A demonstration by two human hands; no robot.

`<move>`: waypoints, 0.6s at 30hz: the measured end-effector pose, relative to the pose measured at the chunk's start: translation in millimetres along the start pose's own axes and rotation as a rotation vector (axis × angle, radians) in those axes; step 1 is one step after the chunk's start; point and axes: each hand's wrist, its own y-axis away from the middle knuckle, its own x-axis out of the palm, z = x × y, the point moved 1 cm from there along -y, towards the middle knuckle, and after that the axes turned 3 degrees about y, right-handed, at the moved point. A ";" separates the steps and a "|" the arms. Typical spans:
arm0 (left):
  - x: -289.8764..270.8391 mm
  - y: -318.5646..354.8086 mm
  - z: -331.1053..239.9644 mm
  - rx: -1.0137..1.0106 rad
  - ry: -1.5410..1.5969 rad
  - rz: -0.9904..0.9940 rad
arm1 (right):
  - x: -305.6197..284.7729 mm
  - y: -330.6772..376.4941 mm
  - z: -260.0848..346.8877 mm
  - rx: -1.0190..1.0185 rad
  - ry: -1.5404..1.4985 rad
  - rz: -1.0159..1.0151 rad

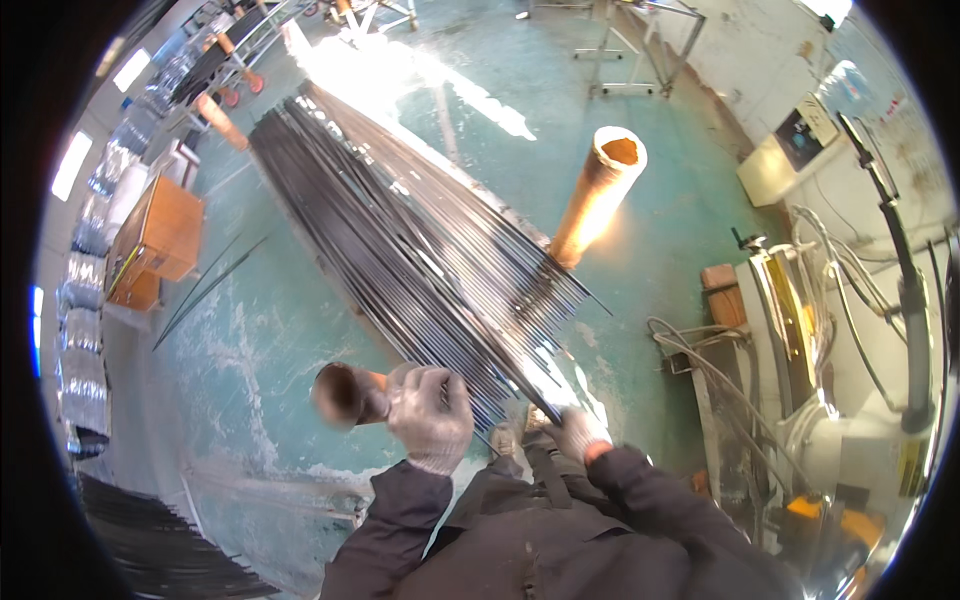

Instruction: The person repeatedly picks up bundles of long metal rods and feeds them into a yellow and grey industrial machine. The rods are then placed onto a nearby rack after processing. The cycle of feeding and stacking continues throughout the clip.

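Note:
Long thin dark rods [400, 250] lie side by side in a broad bundle, running from my feet toward the far left. My right hand [578, 435], in a pale knitted glove, is closed around the near end of a few dark rods [535, 395] at the bundle's right side. My left hand [432, 415], gloved too, has its fingers curled at the bundle's near left. It overlaps the lower part of a hollow brown tube [345, 395]; what its fingers hold, if anything, is hidden. Across the bundle, an orange-brown hollow tube [600, 195] stands upright.
A machine with cables [790, 330] stands to the right. A wooden cabinet [160, 235] is at the left, with loose rods [205, 290] on the green floor [250, 340]. More dark rods [160, 540] lie at lower left. A metal frame [640, 60] stands far off.

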 end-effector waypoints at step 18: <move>90.4 157.2 -82.7 -1.839 1.820 0.664 | 125.8 445.5 -205.3 0.370 0.481 -0.747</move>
